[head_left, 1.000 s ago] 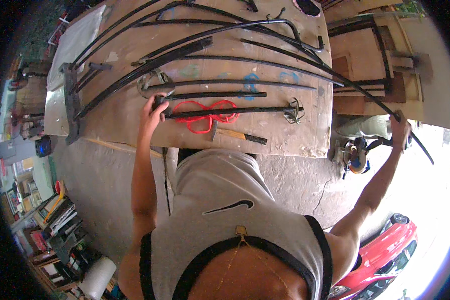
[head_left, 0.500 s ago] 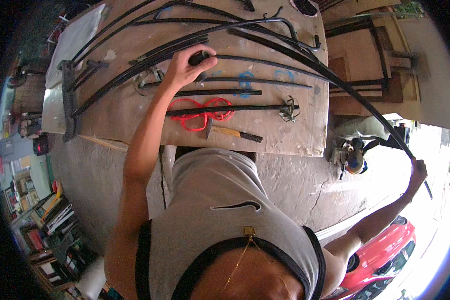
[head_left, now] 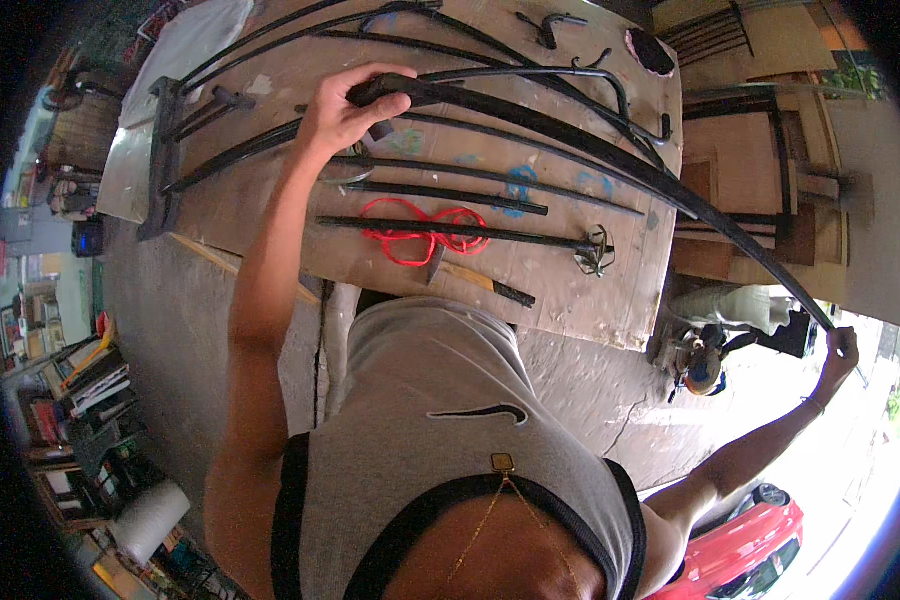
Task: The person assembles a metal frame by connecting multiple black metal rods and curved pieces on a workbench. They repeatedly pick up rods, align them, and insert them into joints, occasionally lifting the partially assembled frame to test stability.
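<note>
A long black pole [head_left: 570, 128] stretches across my view above the table, looking bowed in this picture. My left hand [head_left: 355, 115] is closed around a short black piece at the pole's left end; whether the two are joined is hidden by the fingers. Far to the right, my right hand [head_left: 842, 352] grips the pole near its other end. Below the pole lie thinner black rods [head_left: 470, 200], a red cord [head_left: 432, 262] looped across one of them, and a hammer [head_left: 467, 276] with a wooden and black handle.
The cardboard-covered table [head_left: 580, 310] holds more black tubes [head_left: 410, 45] at the back and a black metal bracket [head_left: 158, 165] on the left. A power tool [head_left: 703, 365] is on the floor at right. A red car [head_left: 745, 550] stands behind at lower right.
The pole's left end has moved left to meet the black piece in my left hand. My left hand has shifted slightly up and left; my right hand is slightly lower.
</note>
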Demonstrator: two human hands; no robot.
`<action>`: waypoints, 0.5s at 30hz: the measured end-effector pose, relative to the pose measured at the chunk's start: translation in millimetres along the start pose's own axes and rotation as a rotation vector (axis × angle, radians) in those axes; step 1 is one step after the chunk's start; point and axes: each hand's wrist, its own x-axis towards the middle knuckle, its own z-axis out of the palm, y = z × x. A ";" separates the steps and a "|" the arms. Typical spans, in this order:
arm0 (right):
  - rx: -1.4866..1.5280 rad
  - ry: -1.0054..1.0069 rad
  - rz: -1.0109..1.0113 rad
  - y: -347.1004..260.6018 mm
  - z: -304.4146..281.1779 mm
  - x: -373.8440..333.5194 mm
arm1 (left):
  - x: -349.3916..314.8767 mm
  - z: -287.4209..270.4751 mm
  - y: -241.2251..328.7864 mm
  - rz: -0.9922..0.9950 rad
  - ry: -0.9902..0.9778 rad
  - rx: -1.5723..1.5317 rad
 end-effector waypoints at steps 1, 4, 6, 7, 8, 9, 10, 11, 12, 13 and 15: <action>0.008 0.002 -0.016 -1.4 2.5 4.3 | -0.2 -7.0 1.7 0.054 -0.012 0.084; 0.031 0.017 -0.057 -6.7 8.5 17.9 | -0.8 -26.2 11.9 0.144 -0.073 0.294; 0.047 0.028 -0.086 -11.7 12.9 26.2 | -2.2 -35.9 22.4 0.099 -0.137 0.376; 0.053 0.035 -0.098 -14.6 14.6 30.5 | -2.1 -38.3 27.5 0.179 -0.149 0.424; 0.060 0.040 -0.111 -17.8 16.8 34.5 | -1.9 -39.8 32.4 0.246 -0.159 0.468; 0.065 0.049 -0.132 -21.1 19.4 37.7 | -2.1 -41.0 36.9 0.318 -0.167 0.516; 0.073 0.054 -0.145 -24.1 21.4 41.2 | -2.3 -42.4 41.1 0.274 -0.174 0.543; 0.081 0.056 -0.154 -26.7 24.1 44.3 | -2.6 -44.0 44.7 0.235 -0.180 0.576; 0.092 0.056 -0.156 -28.4 26.1 47.3 | -2.9 -44.8 47.3 0.226 -0.180 0.595; 0.097 0.059 -0.162 -29.1 28.8 49.1 | -3.0 -45.5 49.1 0.253 -0.160 0.604; 0.080 0.084 -0.200 -26.4 33.8 51.1 | -4.4 -47.0 51.4 0.357 -0.096 0.593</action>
